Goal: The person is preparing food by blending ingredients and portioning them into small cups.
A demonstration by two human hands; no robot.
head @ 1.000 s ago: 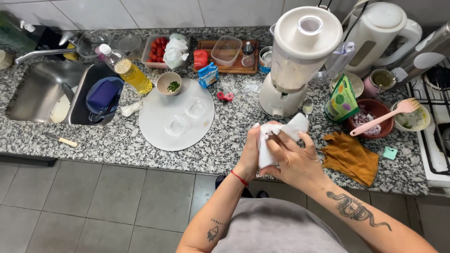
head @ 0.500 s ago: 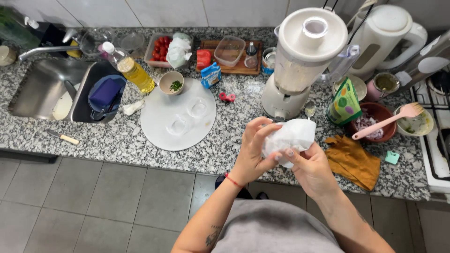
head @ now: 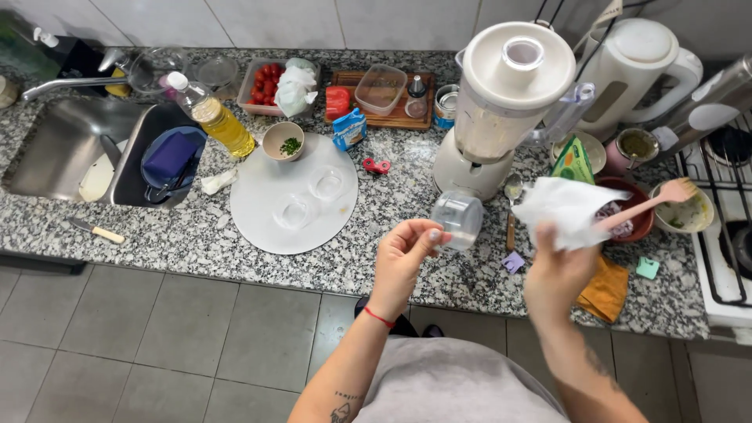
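- Right now the left hand (head: 403,252) is raised above the near edge of the worktop (head: 117,258), its fingers (head: 429,234) pinched shut on the rim of a small clear plastic cup (head: 459,220).
- The cup sticks out just beyond those fingertips, up and to their right, tipped on its side so its long axis lies roughly level, running away from the thumb.
- The right hand (head: 558,270) is beside it at about the same height, fingers closed around a crumpled white paper towel (head: 565,210) that bunches up above the knuckles.
- Cup and towel are apart, with a clear gap between them; the towel lies to the right of the cup, and the right hand is the nearer one to it.
- Under the right hand, on the worktop, lies a folded mustard cloth (head: 605,287), with a small purple scrap (head: 514,262) between the two hands.
- Left of the left fingers sits a round white board (head: 258,211) with two little clear cups on it.
- Beyond the held cup stands the white blender (head: 501,110), with a spoon lying close to its base.
- Farther right, past the towel, a red-brown bowl (head: 636,223) holds a pink spatula (head: 666,194).
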